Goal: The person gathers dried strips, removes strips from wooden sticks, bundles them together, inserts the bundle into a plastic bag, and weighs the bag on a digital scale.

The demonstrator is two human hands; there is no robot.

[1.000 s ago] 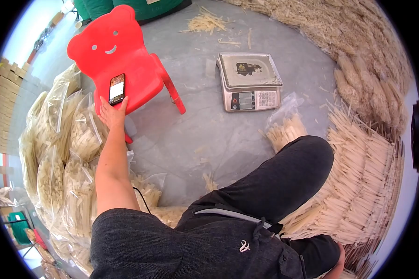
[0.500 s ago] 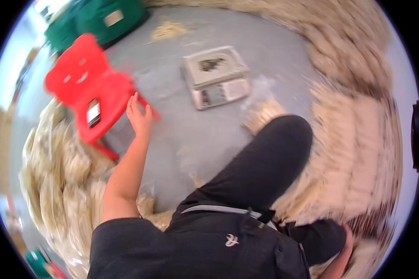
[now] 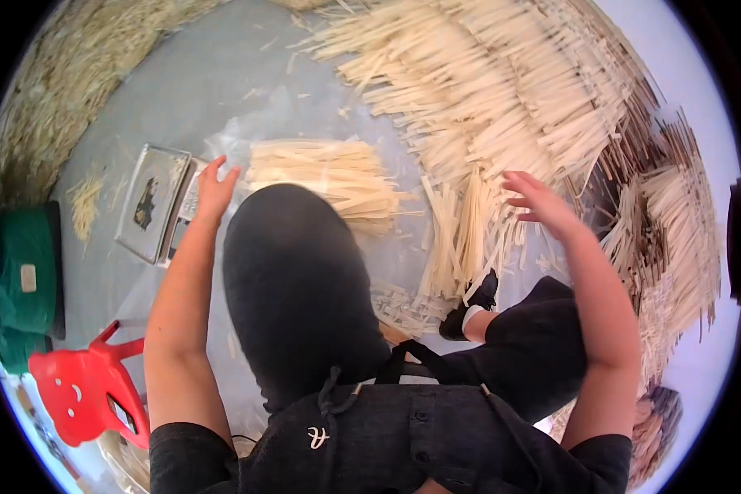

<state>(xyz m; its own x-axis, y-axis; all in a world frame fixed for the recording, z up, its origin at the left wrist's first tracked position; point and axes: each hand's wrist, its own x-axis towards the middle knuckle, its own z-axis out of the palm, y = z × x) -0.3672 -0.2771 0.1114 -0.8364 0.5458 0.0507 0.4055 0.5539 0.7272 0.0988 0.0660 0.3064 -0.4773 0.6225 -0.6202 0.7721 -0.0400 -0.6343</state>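
Note:
My left hand [image 3: 215, 188] is held in the air with its fingers apart and nothing in them, beside the scale [image 3: 152, 202] and the near end of a clear bag of pale strips [image 3: 325, 179]. On the right, my right hand [image 3: 539, 200] has its fingers spread and empty, over the edge of a large pile of pale flat strips [image 3: 486, 90]. Loose strips [image 3: 454, 235] lie on the floor between the bag and that hand.
A red chair [image 3: 78, 391] with a phone [image 3: 122, 413] on it stands at the lower left. Green bags [image 3: 25, 280] sit at the left edge. My bent knee [image 3: 292, 272] rises between my arms. More strips [image 3: 675, 239] lie at the far right.
The view has turned right, so the chair and scale now appear farther left. My left hand has left the phone and chair. My right hand has come up into view, over the strips.

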